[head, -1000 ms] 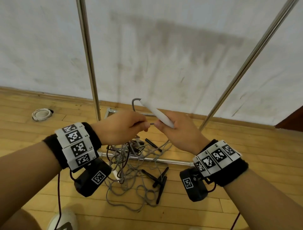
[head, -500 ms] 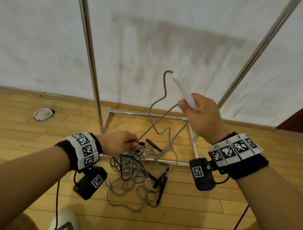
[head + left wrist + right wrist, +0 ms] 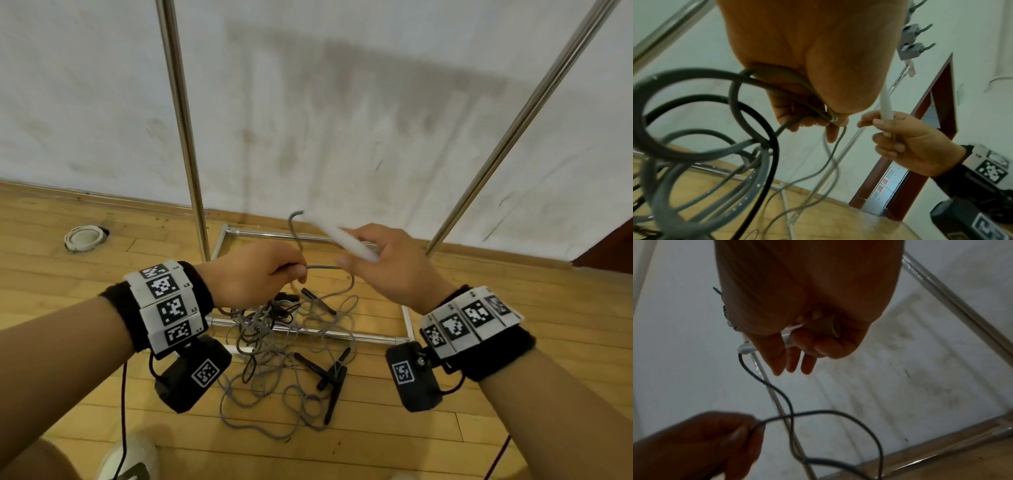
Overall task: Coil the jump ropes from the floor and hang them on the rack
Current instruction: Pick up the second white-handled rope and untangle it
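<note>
My right hand (image 3: pixel 359 257) grips the white handle (image 3: pixel 342 236) of a grey jump rope (image 3: pixel 327 267); in the right wrist view the handle (image 3: pixel 789 339) lies across the palm with some fingers stretched out. The cord leaves the handle's tip, loops down and runs to my left hand (image 3: pixel 298 270), which pinches it close beside the right hand. In the left wrist view the left hand (image 3: pixel 818 120) holds several cord loops (image 3: pixel 748 78). Below both hands a tangle of grey ropes (image 3: pixel 284 359) with black handles (image 3: pixel 329 373) lies on the wooden floor.
The rack's two metal uprights (image 3: pixel 181 120) (image 3: pixel 524 113) rise against the white wall, and its base frame (image 3: pixel 308 330) lies under the tangle. A white coiled item (image 3: pixel 84 238) sits on the floor at left. Grey hooks (image 3: pixel 910 32) show high up. A shoe (image 3: pixel 126 459) is at the bottom.
My right hand has dropped from its raised position and brought the white handle back beside the left hand. The left hand has risen a little, still pinching the cord.
</note>
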Demonstrator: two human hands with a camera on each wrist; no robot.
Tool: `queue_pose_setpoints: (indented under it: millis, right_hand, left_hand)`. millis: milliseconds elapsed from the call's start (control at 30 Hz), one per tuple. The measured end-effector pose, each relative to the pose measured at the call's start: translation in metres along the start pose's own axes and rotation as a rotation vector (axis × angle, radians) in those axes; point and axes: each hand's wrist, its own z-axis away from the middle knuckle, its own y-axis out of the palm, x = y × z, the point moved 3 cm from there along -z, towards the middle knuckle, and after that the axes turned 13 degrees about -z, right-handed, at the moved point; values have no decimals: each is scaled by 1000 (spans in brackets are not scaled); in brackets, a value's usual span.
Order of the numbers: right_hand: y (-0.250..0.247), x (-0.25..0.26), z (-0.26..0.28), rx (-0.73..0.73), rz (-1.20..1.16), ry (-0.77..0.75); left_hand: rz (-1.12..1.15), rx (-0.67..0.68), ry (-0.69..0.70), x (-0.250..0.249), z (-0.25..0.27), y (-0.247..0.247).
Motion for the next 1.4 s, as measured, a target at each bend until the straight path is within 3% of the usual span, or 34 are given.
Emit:
queue_pose_setpoints:
  millis: [100, 267, 367, 500, 867, 1000, 1133, 1233, 1333, 1400]
  right_hand:
    - [20, 3, 1, 106, 49, -20]
    - [23, 9, -1, 79, 9, -59]
    - [22, 17, -3, 12, 25, -129]
    - [16, 20, -6, -65, 44, -116]
    - [-5, 31, -6, -211, -13, -194]
    - [-22, 36, -7, -309, -102, -242]
    - [-34, 32, -8, -328, -77, -214]
    - [-45, 16, -13, -345, -25, -92]
    - [-53, -1, -12, -342, 48, 20]
    - [-50, -2, -9, -328, 107, 6]
  left_hand:
    - [67, -68, 39, -9, 2, -10]
    - [153, -86, 32, -3, 6, -20]
    - [99, 44, 31, -1, 4, -9]
    - [17, 152, -12, 7, 4, 11]
    - [-74, 29, -4, 23, -1, 18]
    - [-187, 95, -45, 32, 2, 24]
    - [-201, 103, -109, 43, 2, 24]
    - [-179, 67, -108, 47, 0, 17]
    - [6, -23, -160, 44, 0, 3]
    - [134, -63, -158, 36, 1, -4]
